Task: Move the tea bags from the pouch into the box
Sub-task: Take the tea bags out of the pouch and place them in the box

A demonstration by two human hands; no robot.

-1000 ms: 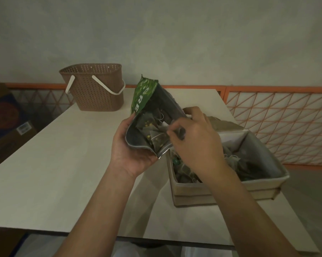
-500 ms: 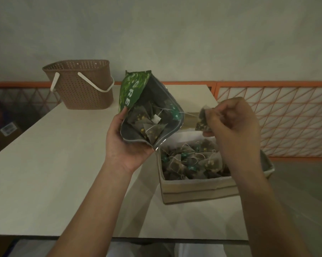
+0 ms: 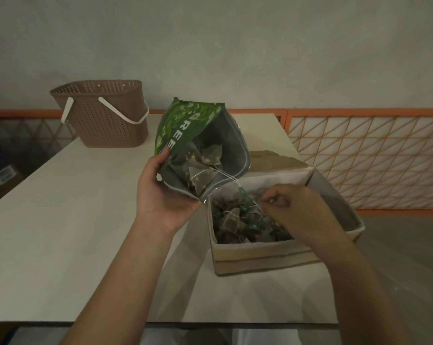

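My left hand (image 3: 165,195) grips the open green pouch (image 3: 185,125) from below and tilts its mouth toward the box. Several pyramid tea bags (image 3: 205,163) lie inside the pouch. The beige box (image 3: 260,255) stands on the table right of the pouch, with a heap of tea bags (image 3: 235,220) with green tags in it. My right hand (image 3: 302,210) is down inside the box, fingers pinched on a tea bag that they mostly hide. A thin white string (image 3: 229,176) runs from the pouch mouth toward those fingers.
A brown perforated basket (image 3: 106,120) with a white handle stands at the table's far left. The pale table (image 3: 61,232) ends close behind the box. An orange lattice railing (image 3: 360,155) runs behind and to the right. Cardboard boxes (image 3: 1,175) sit low on the left.
My right hand pulled a tea bag out of the pouch, lifted it to the right, then lowered it into the box. The left hand keeps holding the pouch.
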